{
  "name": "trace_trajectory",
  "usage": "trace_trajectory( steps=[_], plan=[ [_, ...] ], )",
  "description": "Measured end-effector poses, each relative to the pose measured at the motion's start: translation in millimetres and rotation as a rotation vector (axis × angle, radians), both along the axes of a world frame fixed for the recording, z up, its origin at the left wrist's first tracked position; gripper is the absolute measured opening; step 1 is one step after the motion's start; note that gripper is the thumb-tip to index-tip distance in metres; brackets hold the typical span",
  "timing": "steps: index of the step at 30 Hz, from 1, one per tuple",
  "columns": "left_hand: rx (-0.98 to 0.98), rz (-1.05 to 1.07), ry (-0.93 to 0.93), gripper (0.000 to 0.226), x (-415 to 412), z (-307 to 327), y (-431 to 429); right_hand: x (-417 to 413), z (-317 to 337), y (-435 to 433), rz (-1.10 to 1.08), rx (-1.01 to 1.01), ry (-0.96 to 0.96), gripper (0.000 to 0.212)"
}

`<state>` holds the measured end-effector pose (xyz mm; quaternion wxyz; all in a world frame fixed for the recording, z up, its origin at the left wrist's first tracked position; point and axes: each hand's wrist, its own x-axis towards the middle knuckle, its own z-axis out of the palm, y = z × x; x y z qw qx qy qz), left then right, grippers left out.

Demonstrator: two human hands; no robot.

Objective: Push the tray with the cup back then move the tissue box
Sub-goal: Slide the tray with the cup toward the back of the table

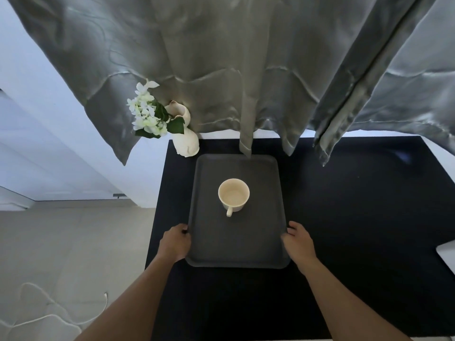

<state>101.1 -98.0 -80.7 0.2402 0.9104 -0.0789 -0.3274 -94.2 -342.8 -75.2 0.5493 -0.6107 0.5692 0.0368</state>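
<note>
both hands gripping matte rounded-rectangle tray, glossy cream cup upright

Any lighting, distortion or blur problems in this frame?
Head view: strong wide-angle bending, table edges and curtain splay outward; dim indoor light, so the tray barely separates from the dark tabletop; sheen on the curtain folds; cup and both hands, left and right, look sharp.

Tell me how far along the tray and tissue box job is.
Nothing looks finished. In hand: left hand and right hand hold the tray by its sides, cup upright on it. Left: the tissue box, not clearly visible.
</note>
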Motion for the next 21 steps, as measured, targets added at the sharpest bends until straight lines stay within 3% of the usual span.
trace_trajectory(
  steps=[14,21],
  plan=[
    [-0.165,0.133,0.145,0.04,26.3,-11.7,-30.9,34.0,-5.2,-55.1,0.057,-0.027,-0.057,0.056],
    [-0.203,0.166,0.133,0.041,33.9,-13.8,-44.4,48.5,-8.8,-71.2,0.085,-0.029,-0.09,0.058]
  ],
)
